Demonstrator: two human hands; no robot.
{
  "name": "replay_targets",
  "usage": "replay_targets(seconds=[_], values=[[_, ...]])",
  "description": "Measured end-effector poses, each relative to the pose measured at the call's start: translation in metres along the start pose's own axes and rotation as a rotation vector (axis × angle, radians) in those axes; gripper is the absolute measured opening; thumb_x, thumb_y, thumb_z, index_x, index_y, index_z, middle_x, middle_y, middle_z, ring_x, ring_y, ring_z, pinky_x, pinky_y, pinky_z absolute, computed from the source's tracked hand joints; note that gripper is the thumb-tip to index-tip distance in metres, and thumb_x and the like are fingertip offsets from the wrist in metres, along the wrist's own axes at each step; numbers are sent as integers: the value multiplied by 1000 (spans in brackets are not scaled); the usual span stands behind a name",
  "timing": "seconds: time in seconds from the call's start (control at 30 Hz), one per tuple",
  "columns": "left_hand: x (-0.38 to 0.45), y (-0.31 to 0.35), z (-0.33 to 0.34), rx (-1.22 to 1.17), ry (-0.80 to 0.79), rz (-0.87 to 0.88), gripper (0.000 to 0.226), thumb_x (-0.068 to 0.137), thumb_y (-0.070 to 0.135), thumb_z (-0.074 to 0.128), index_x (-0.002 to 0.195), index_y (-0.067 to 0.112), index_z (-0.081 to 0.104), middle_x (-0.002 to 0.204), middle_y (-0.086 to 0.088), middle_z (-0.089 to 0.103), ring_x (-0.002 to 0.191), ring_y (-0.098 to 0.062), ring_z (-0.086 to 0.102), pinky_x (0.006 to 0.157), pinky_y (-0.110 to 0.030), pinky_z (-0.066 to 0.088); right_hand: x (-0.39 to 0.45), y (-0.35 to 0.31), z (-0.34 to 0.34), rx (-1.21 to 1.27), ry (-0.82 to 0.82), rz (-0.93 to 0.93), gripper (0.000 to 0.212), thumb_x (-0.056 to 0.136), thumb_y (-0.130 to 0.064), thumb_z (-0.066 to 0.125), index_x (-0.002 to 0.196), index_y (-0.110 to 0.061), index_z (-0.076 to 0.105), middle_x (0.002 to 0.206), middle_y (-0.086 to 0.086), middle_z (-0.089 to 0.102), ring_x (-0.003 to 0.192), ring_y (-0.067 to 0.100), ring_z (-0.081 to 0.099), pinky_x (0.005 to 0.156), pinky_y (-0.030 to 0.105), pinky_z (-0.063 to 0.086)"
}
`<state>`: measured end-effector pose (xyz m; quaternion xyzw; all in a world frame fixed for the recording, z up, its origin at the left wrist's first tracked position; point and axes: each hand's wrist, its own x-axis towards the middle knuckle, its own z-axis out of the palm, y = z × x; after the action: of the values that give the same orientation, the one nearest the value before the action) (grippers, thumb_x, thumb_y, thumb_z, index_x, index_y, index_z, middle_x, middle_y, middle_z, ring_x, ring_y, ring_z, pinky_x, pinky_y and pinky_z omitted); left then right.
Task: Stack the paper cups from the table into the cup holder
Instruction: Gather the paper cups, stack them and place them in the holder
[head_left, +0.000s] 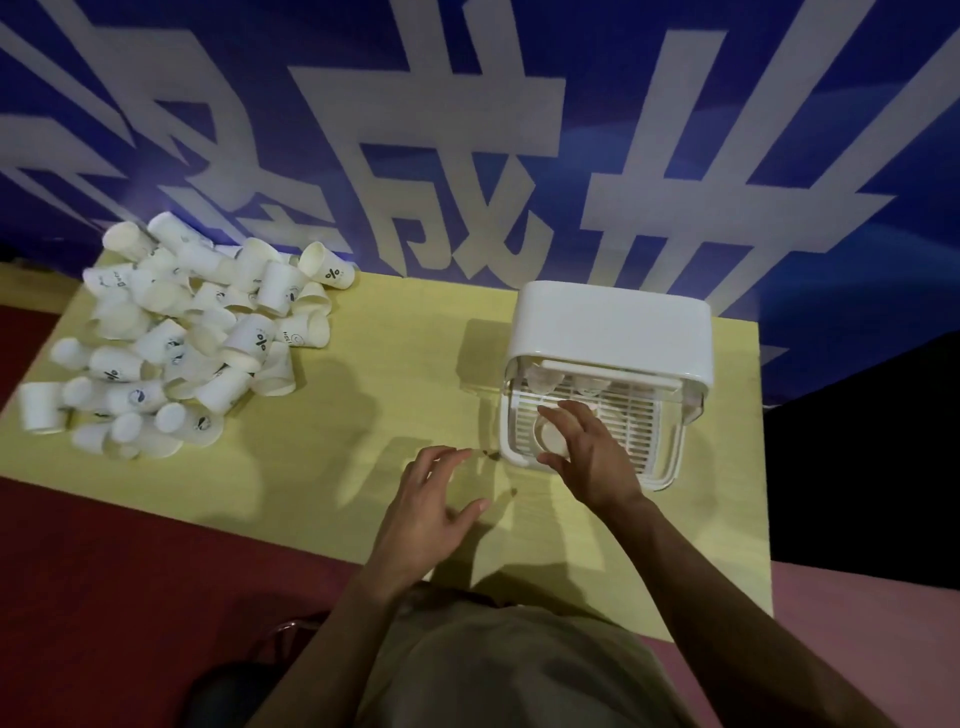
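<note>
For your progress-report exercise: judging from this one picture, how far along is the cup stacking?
Early. Done: a few cups already stand upside down at the back of the cup holder. In hand: the right hand holds one paper cup upside down over the holder's slatted tray; the left hand hovers open above the table. Left: the large heap of loose cups at the table's far left.

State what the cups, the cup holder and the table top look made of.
Cups: matte white paper, judging by rolled rims and printed logos.
Cup holder: glossy white plastic, smooth rounded lid, moulded slotted tray; front seems clear plastic.
Table top: flat pale yellow, probably laminate or painted board.
</note>
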<state>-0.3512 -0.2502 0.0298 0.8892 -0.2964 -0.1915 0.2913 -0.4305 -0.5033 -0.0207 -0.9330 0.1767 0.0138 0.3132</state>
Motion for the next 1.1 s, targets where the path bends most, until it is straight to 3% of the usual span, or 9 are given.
replay_targets(seconds=[0.1,0.23,0.5,0.73,0.83,1.1], values=[[-5,-10,-5,-8,-6,-21,62,92,52,67,146,35,44,142,16,39,129,-7,42,103,-34,49,2,-5,3,1,-10,-2,71,84,-29,85,147,-20,53,148,11,52,130,35,56,90,48,59],[-2,-29,-17,-28,1,-62,61,92,51,68,146,38,43,143,17,37,130,-8,42,97,-38,54,-1,-16,3,-28,16,6,74,82,-27,87,145,-13,53,147,20,51,131,42,53,101,54,53],[18,-96,-73,-46,56,-75,60,90,48,71,144,36,47,139,14,41,129,-13,46,92,-42,57,3,-92,11,-53,120,-46,62,86,-32,83,141,-18,58,143,11,55,133,34,51,103,48,52],[53,-171,-157,77,326,-168,65,85,37,80,141,20,52,141,-9,46,129,-34,44,96,-50,50,48,-182,47,-44,96,-109,57,92,-38,76,143,-24,55,144,5,52,130,29,51,100,45,53],[77,-205,-192,114,399,-231,74,81,36,83,143,20,47,143,-11,43,125,-39,44,85,-54,53,66,-217,69,-47,77,-107,57,93,-39,74,144,-26,53,145,3,51,130,27,51,100,44,53],[134,-267,-227,209,232,-359,82,80,41,83,147,16,42,146,-14,39,123,-42,45,79,-53,53,93,-266,106,-64,66,-57,58,96,-40,70,148,-26,48,148,3,49,132,23,51,101,35,52]])
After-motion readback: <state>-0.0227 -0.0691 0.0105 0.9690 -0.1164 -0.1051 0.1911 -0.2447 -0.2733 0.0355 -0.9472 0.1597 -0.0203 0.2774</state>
